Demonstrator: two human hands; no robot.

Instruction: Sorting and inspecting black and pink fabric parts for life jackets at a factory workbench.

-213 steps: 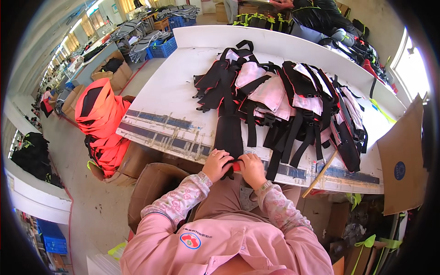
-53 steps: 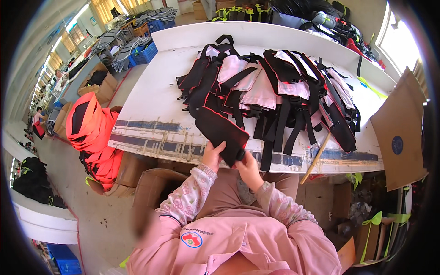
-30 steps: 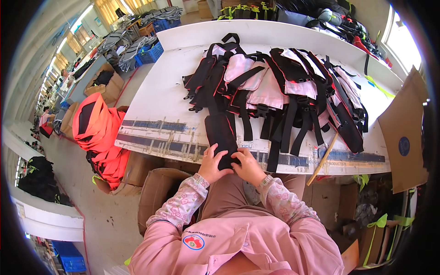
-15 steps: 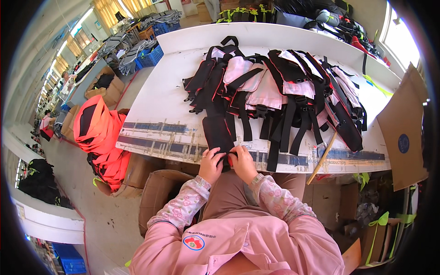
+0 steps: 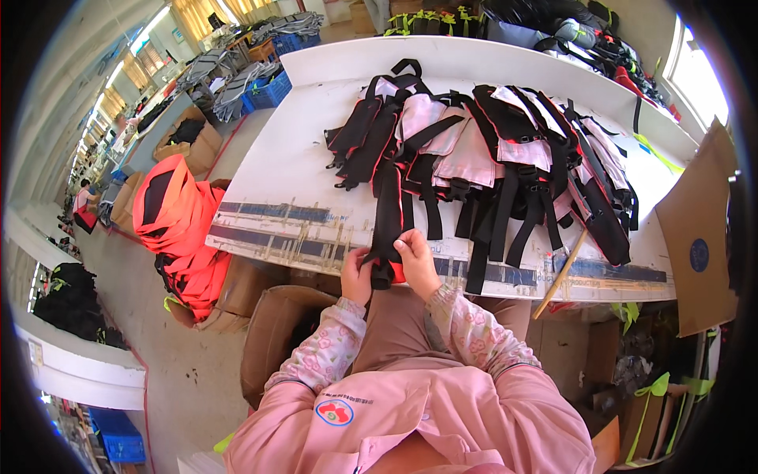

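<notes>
Gripping the lower end of a long black fabric strap piece (image 5: pixel 388 221), both hands meet at the near edge of the white worktable (image 5: pixel 308 158). The left hand (image 5: pixel 357 274) is closed around the strap's left side, and the right hand (image 5: pixel 415 262) pinches its right side, fingers curled over it. A small red part shows under the strap between the hands, but what it is cannot be made out. The strap runs from the hands up across the table into the heap of black and pink strapped vest pieces (image 5: pixel 505 150) farther back; where it ends inside the heap is hidden. Right of the hands, a thin wooden stick (image 5: pixel 562 268) leans off the table edge. Left of the table, an orange garment bundle (image 5: pixel 178 221) sits over cardboard boxes.
</notes>
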